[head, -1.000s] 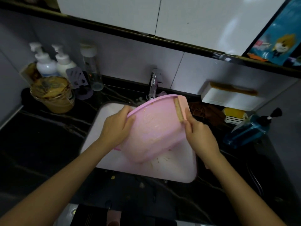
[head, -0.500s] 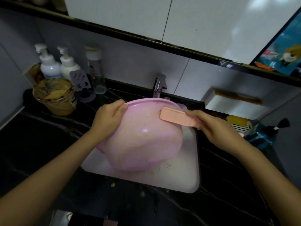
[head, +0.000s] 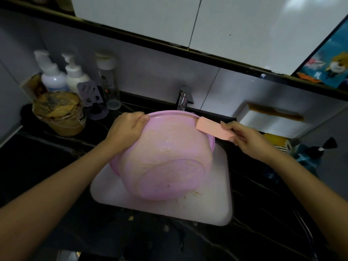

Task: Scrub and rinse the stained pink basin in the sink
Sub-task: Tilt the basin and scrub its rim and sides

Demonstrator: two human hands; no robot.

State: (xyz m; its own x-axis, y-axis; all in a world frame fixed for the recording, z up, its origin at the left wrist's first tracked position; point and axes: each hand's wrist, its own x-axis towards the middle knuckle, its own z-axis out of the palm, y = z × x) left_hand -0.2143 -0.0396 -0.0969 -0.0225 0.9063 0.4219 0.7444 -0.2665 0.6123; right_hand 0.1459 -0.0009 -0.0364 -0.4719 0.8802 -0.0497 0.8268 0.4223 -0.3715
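The pink basin (head: pixel 165 162) is tilted over the white sink (head: pixel 220 194), its stained outer side and bottom facing me, with yellowish smears across it. My left hand (head: pixel 126 130) grips the basin's rim at the upper left. My right hand (head: pixel 244 140) holds a flat pink scrubbing brush (head: pixel 214 129), whose far end rests against the basin's rim at the upper right. The chrome faucet (head: pixel 183 99) stands just behind the basin; no water stream is visible.
Two white pump bottles (head: pixel 62 76), a clear bottle (head: pixel 108 80) and a dirty brown-stained jar (head: pixel 58 112) stand on the black counter at left. A white wall-mounted holder (head: pixel 269 119), a yellow sponge (head: pixel 275 140) and a blue pump bottle (head: pixel 308 157) are at right. Crumbs lie in the sink.
The basin has been turned from edge-on to bottom-facing and lowered slightly. My right hand has swung the brush from the basin's side up to its upper right rim.
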